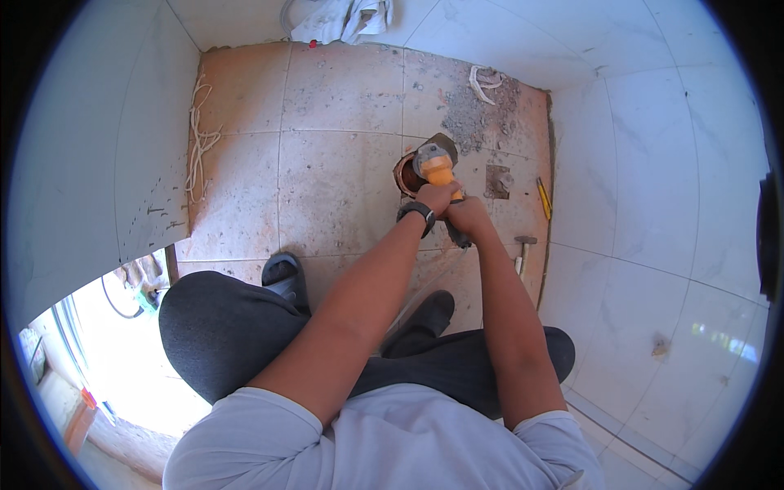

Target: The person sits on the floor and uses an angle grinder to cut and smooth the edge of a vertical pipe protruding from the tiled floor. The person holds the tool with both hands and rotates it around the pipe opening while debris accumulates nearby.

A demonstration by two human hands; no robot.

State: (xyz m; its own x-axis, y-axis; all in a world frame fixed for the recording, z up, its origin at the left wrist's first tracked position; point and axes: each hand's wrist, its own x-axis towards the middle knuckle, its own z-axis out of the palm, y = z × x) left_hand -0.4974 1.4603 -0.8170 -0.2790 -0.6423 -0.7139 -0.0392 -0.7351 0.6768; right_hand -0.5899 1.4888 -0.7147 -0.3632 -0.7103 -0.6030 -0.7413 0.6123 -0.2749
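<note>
Grinder: an orange-bodied angle grinder (435, 166) is held just above the middle of the picture, its head pointed to 12 o'clock and its dark guard set over a round hole (406, 175) in the floor.
Left hand: the left hand (438, 197) is closed around the orange body from the 6 o'clock side; a dark watch (416, 212) is worn on the wrist.
Right hand: the right hand (469, 214) is closed on the rear of the grinder, at 4 o'clock from the left hand and touching it; how far the fingers wrap cannot be told.
Hole: a reddish rim is seen at 9 o'clock from the grinder head; the rest is hidden by the tool.
Floor: pinkish, dusty tiles (327, 163) are laid between white walls; grey rubble (469, 118) is scattered at 1 o'clock from the grinder.
Hammer: a hammer (523, 249) is laid at 4 o'clock from the hands, near the right wall.
Pencil: a yellow stick-like tool (543, 198) is laid at 3 o'clock from the hands, by the wall.
Rope: a white rope (198, 139) is laid along the left wall at 9 o'clock.
Cloth: a white cloth (343, 18) is bunched at 12 o'clock.
Feet: a sandal (282, 273) is seen at 7 o'clock from the hands, a dark shoe (429, 314) at 6 o'clock.
</note>
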